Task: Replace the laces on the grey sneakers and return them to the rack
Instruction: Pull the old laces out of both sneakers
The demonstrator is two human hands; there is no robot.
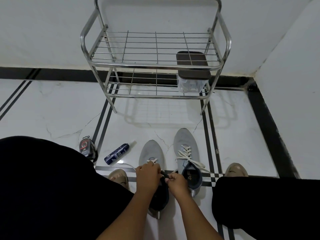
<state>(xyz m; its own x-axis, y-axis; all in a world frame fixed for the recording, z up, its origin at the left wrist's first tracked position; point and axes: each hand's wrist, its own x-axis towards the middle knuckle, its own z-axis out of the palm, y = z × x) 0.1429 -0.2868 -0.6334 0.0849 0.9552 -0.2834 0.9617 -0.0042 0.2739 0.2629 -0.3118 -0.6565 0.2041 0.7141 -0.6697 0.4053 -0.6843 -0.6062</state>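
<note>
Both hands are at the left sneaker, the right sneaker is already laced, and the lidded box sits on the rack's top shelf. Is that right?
Not quite. The head view shows the lidded box on the lower shelf of the rack, seen through the top shelf's bars. The rest holds: the left hand and right hand are at the left sneaker, and the right sneaker is laced.
</note>
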